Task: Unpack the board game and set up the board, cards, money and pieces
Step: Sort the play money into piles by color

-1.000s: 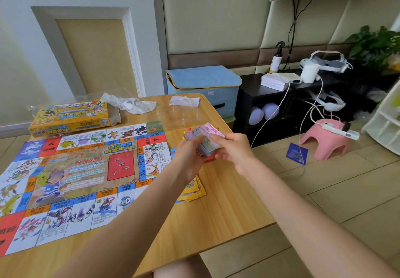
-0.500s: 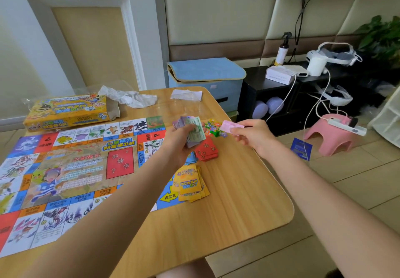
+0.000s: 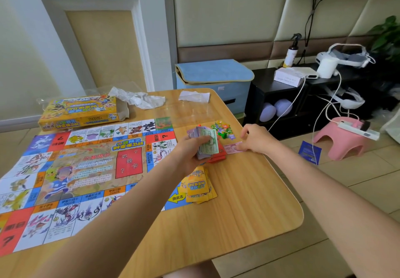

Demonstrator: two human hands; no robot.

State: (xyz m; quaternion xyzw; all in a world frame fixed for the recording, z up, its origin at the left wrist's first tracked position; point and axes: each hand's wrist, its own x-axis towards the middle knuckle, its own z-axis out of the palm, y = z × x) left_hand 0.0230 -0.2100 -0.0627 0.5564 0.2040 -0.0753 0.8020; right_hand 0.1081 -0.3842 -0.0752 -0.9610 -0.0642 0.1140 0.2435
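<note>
The board [image 3: 71,169] lies unfolded across the table [image 3: 238,212], spreading away to the left of both hands, with the box [image 3: 78,111] beyond it at the far edge. So the biggest job looks done; what is under way now is the money.

The left hand [image 3: 190,150] grips the wad [image 3: 206,142] of notes, fingers curled round it, held just above the table's right part. A second ago both hands were together on that wad; half a second ago the right hand had drawn off one pink note and carried it out to the side. Now the right hand [image 3: 256,139] is down at the table, fingertips pinching the pink note [image 3: 233,147] against the wood, just right of the wad. It is not clear whether the note is released yet.

I judge this to be the start of sorting the money by colour, with most of it unsorted in the left hand.

Under the left hand sit the red cards [image 3: 218,157]; nearer the person, below that hand, the yellow cards [image 3: 200,188] lie fanned over the board's corner. The pieces [image 3: 224,129] sit in a small heap just beyond and between the two hands.
</note>
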